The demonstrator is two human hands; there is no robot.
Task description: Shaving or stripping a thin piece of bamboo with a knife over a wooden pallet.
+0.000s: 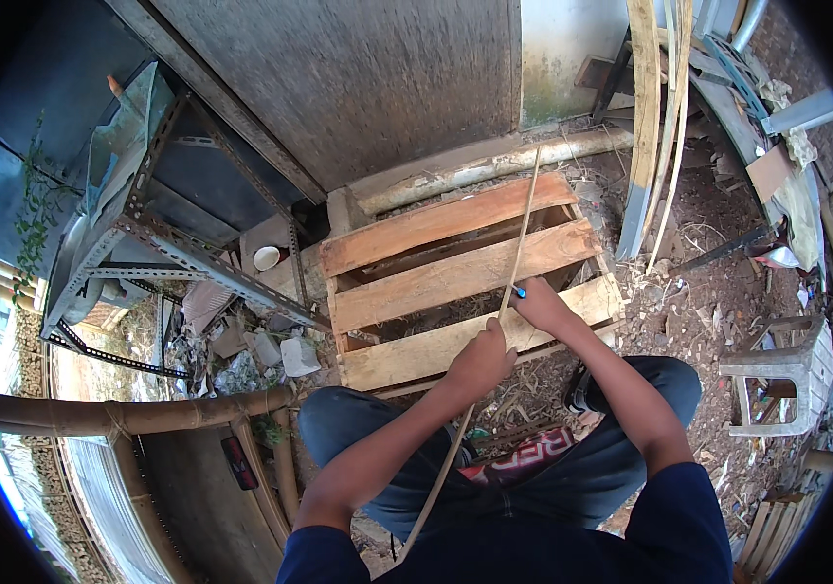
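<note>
A long thin strip of bamboo or wood (525, 219) slants across the view, from the far side of a low slatted wooden crate (465, 258) back to my lap. My left hand (482, 360) is closed round the strip, just over the crate's near slat. Slightly farther along, my right hand (541, 304) is closed on a small blue-ended tool, its blue end (520, 291) showing beside the strip. Fingers hide the rest of that tool, so I cannot tell its kind. My knees are bent on both sides of the crate's near edge.
A rusty perforated metal frame (212, 263) stands at the left, with rubble and a white cup (267, 258) beside it. Tall wooden strips (644, 117) lean at the back right. A worn white plastic stool (781, 380) is at the right. A bamboo pole (134, 413) crosses the near left.
</note>
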